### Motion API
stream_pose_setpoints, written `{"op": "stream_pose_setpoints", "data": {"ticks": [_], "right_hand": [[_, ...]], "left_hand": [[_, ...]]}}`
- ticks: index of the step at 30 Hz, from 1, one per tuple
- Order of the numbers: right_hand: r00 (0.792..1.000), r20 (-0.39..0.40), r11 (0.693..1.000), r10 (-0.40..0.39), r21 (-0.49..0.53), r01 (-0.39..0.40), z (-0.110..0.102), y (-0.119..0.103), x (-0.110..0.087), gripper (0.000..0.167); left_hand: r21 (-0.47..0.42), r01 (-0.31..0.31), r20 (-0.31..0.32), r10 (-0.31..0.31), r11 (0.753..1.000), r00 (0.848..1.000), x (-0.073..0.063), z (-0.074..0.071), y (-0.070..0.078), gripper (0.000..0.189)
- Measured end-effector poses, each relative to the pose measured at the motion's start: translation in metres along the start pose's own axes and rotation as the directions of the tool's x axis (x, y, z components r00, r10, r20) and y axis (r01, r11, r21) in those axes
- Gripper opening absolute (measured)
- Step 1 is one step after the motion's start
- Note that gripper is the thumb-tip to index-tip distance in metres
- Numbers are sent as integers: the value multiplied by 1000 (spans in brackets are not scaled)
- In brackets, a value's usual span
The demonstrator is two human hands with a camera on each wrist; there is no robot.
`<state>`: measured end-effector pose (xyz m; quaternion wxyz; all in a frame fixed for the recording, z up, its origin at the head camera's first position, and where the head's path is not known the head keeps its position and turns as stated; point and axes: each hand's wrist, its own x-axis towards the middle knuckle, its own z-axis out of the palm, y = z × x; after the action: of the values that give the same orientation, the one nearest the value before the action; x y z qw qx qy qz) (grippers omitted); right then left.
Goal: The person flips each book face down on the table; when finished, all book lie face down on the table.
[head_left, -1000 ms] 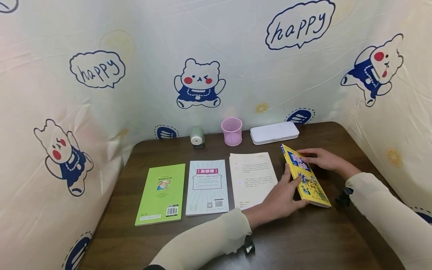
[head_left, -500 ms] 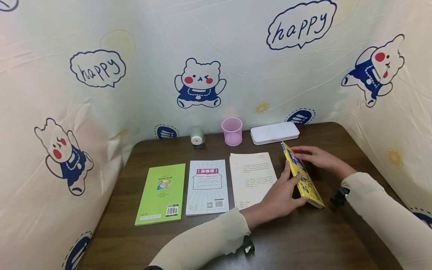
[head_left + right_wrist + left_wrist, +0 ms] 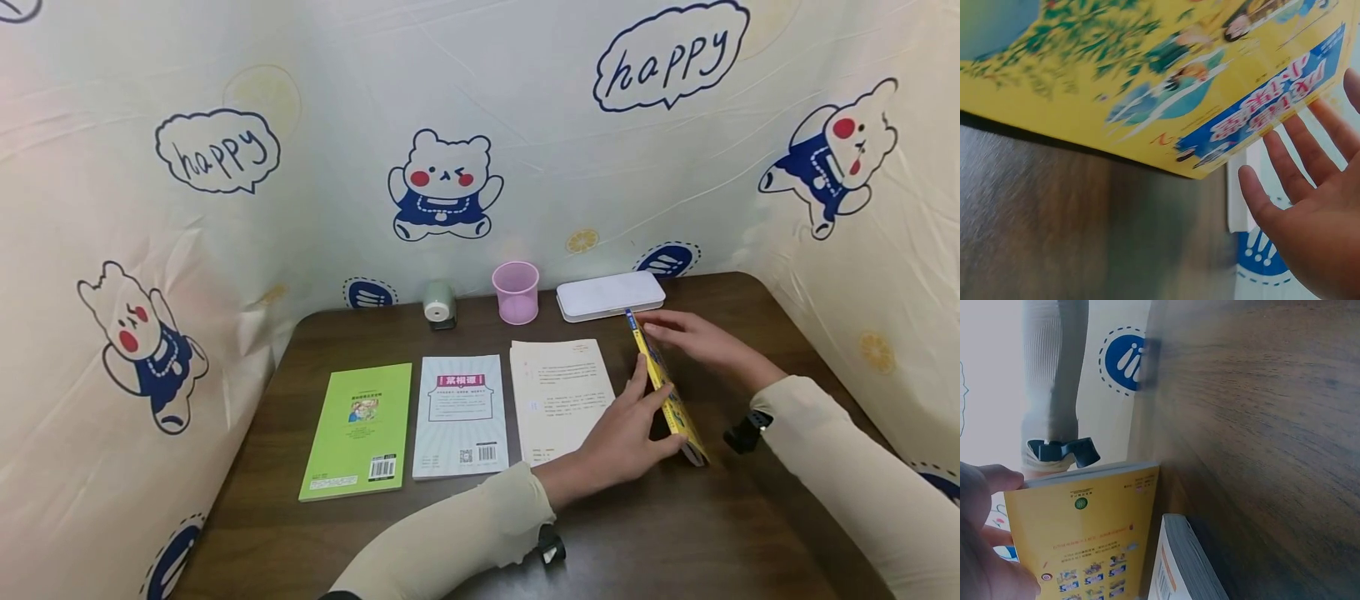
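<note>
A yellow paperback book (image 3: 670,400) stands nearly on edge at the right of the table, its narrow side facing up in the head view. My left hand (image 3: 618,437) grips its upper edge, with fingers spread along it and the thumb at the near end. In the left wrist view, the back cover of the yellow book (image 3: 1085,525) shows beside the left fingers. My right hand (image 3: 708,346) is at the book's far right side. In the right wrist view, the right hand (image 3: 1319,215) has extended fingers, with fingertips at the illustrated front cover's edge.
Left of the yellow book lie a cream book (image 3: 558,400), a pale blue book (image 3: 460,429) and a green book (image 3: 356,442). Along the back stand a pencil sharpener (image 3: 438,304), a pink cup (image 3: 516,293) and a white case (image 3: 610,296). A printed curtain (image 3: 330,208) surrounds the table.
The yellow book has tilted from lying at a slant, front cover showing, to nearly upright on edge. My right hand has shifted left and away with it; my left hand has barely moved.
</note>
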<state>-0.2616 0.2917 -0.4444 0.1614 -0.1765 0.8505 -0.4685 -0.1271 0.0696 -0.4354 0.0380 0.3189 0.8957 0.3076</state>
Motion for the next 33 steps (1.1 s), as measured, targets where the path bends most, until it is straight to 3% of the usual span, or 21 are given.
{"op": "stream_pose_setpoints", "data": {"ticks": [12,27,33], "right_hand": [[999,-37,996,-36,-78,33,1,-27,3,60],[999,-29,998,-39,41,41,1,-32,3,60],[998,-32,998,-47,32,48,-1,-29,2,59]], "left_hand": [[20,-46,-60,48,999,997,-3,-4,3,63],[-8,-50,-37,49,999,998,-6,-10,6,64],[-11,-79,-45,78,997,996,-5,-6,5,69]]}}
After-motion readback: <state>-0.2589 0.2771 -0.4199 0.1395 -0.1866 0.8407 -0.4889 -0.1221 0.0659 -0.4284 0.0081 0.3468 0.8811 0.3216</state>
